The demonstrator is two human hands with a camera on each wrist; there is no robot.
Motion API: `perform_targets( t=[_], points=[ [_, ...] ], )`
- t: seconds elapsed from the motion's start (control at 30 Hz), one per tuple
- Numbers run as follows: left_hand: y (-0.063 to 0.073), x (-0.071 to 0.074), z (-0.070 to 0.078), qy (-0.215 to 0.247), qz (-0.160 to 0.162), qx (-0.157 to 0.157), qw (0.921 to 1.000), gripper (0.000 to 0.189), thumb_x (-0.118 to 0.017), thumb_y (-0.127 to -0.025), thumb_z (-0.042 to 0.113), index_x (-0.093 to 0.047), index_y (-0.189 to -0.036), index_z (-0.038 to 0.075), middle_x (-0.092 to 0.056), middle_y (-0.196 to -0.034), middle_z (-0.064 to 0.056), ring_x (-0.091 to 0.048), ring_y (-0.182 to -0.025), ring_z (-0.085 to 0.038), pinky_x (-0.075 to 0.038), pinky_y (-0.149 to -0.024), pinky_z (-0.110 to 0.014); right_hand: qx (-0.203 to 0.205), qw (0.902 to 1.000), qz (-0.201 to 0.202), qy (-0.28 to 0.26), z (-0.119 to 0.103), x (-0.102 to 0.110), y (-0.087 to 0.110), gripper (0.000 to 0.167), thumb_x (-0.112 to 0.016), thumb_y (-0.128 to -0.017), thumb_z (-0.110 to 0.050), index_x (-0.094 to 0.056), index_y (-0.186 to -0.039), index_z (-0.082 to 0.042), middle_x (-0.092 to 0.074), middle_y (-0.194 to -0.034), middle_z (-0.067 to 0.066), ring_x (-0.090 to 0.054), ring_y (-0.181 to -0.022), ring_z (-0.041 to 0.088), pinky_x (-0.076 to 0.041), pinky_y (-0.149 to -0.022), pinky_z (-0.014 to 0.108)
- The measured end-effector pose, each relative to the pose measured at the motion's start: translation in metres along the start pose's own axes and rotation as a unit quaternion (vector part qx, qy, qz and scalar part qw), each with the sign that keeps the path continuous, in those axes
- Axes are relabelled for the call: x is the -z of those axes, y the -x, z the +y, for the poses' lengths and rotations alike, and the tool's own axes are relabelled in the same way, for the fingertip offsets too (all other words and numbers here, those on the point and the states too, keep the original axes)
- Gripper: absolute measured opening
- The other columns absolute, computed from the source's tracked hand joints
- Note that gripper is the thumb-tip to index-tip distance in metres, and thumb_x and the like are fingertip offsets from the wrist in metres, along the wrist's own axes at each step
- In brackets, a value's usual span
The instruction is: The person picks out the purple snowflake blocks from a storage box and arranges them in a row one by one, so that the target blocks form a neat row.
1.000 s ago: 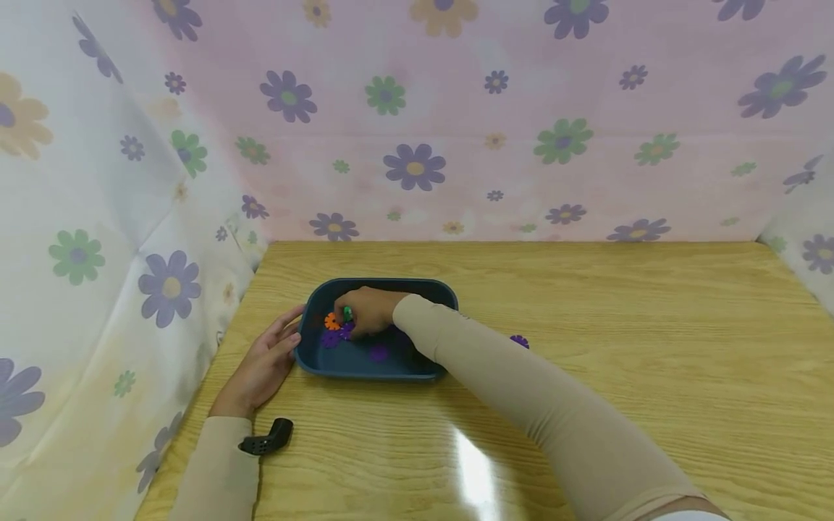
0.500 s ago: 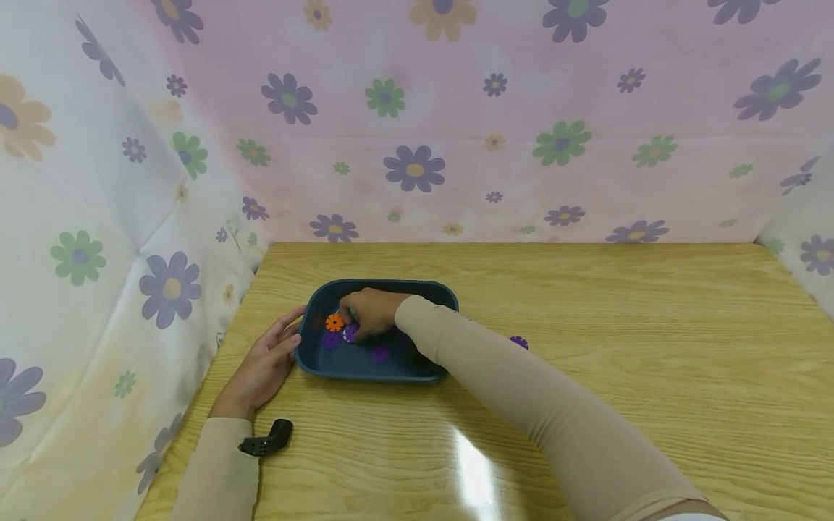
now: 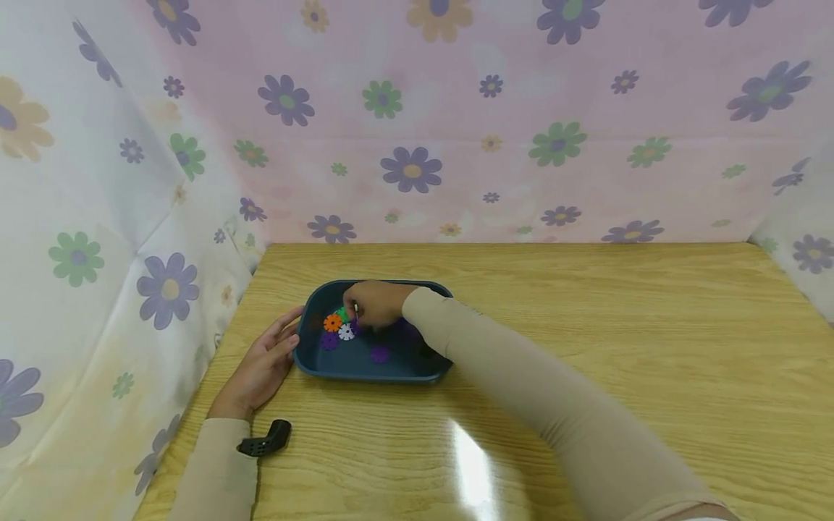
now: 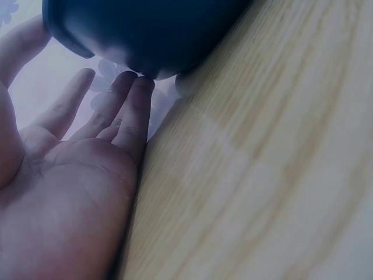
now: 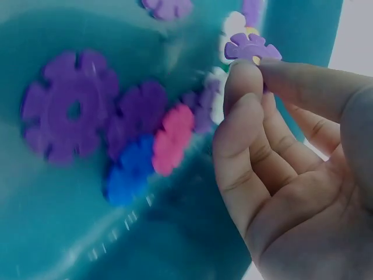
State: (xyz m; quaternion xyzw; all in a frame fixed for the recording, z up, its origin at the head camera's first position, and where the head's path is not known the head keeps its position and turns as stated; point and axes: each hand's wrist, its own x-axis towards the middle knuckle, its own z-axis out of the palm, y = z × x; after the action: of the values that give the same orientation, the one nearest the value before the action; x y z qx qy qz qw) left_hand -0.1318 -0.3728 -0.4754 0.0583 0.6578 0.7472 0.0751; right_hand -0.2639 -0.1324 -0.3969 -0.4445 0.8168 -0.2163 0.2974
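A dark blue plastic tray (image 3: 365, 377) on the table holds several flower-shaped plastic discs. My right hand (image 3: 378, 302) is over it; in the right wrist view, thumb and fingers pinch a purple disc (image 5: 245, 45) by its edge. Left of that hand lie an orange disc (image 3: 332, 323), a white disc (image 3: 346, 332), a green disc (image 3: 342, 315) and a purple disc (image 3: 329, 341). The right wrist view also shows a blue disc (image 5: 127, 175) and a pink disc (image 5: 173, 140). My left hand (image 3: 263, 362) rests its extended fingers against the tray's left end.
The wooden table (image 3: 586, 311) stretches to the right of the tray. Flowered cloth (image 3: 482, 166) hangs behind the table and down both sides. A black curved device (image 3: 267, 440) sits on the left wrist.
My right hand has shifted slightly right and back inside the tray, uncovering the white and green discs. A purple disc on the table is now behind the right sleeve. The left hand stays put.
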Motion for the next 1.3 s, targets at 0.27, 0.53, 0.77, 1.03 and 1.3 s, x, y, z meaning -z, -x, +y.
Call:
perform_targets(
  t=[0.27, 0.53, 0.77, 1.03, 1.3],
  points=[
    [0.002, -0.002, 0.002, -0.007, 0.005, 0.003, 1.0, 0.055, -0.043, -0.108, 0.012, -0.021, -0.159, 0.008, -0.048, -0.143, 0.008, -0.049, -0.13, -0.002, -0.044, -0.102, -0.015, 0.019, 0.9979, 0.062, 0.007, -0.001, 0.031, 0.047, 0.003, -0.06, -0.1, -0.011, -0.059, -0.102, -0.012, -0.065, -0.098, 0.004, -0.065, -0.082, 0.019, -0.052, -0.078, 0.026],
    [0.007, -0.001, -0.001, 0.003, -0.001, -0.001, 1.0, 0.055, -0.042, -0.108, 0.012, -0.022, -0.159, 0.009, -0.048, -0.143, 0.007, -0.05, -0.129, -0.002, -0.044, -0.101, -0.015, 0.063, 0.9823, 0.176, -0.01, 0.015, 0.041, 0.111, 0.003, -0.06, -0.101, -0.014, -0.06, -0.104, -0.014, -0.066, -0.1, 0.004, -0.062, -0.089, 0.014, -0.054, -0.084, 0.03],
    [0.005, -0.003, 0.0, 0.001, -0.007, -0.011, 0.9999, 0.053, -0.04, -0.109, 0.011, -0.023, -0.159, 0.009, -0.05, -0.142, 0.005, -0.051, -0.128, -0.003, -0.045, -0.101, -0.016, 0.074, 0.9621, 0.26, -0.035, 0.026, 0.031, 0.174, 0.004, -0.064, -0.099, -0.011, -0.061, -0.101, -0.012, -0.067, -0.097, 0.006, -0.063, -0.088, 0.013, -0.056, -0.08, 0.034],
    [0.007, -0.005, 0.002, -0.002, -0.011, -0.01, 0.9999, 0.054, -0.04, -0.109, 0.012, -0.021, -0.159, 0.009, -0.05, -0.141, 0.009, -0.051, -0.127, -0.001, -0.045, -0.1, -0.014, 0.048, 0.9443, 0.323, -0.04, 0.043, 0.015, 0.231, 0.004, -0.064, -0.099, -0.015, -0.063, -0.103, -0.015, -0.065, -0.098, -0.004, -0.064, -0.086, 0.009, -0.056, -0.078, 0.029],
    [0.006, -0.005, 0.004, -0.006, -0.015, -0.011, 0.9998, 0.053, -0.039, -0.109, 0.011, -0.022, -0.159, 0.009, -0.051, -0.141, 0.009, -0.051, -0.127, 0.0, -0.045, -0.1, -0.014, -0.01, 0.9291, 0.36, -0.084, 0.08, -0.005, 0.262, 0.007, -0.063, -0.099, -0.013, -0.062, -0.106, -0.012, -0.066, -0.1, 0.002, -0.065, -0.087, 0.014, -0.055, -0.077, 0.026]
  ],
)
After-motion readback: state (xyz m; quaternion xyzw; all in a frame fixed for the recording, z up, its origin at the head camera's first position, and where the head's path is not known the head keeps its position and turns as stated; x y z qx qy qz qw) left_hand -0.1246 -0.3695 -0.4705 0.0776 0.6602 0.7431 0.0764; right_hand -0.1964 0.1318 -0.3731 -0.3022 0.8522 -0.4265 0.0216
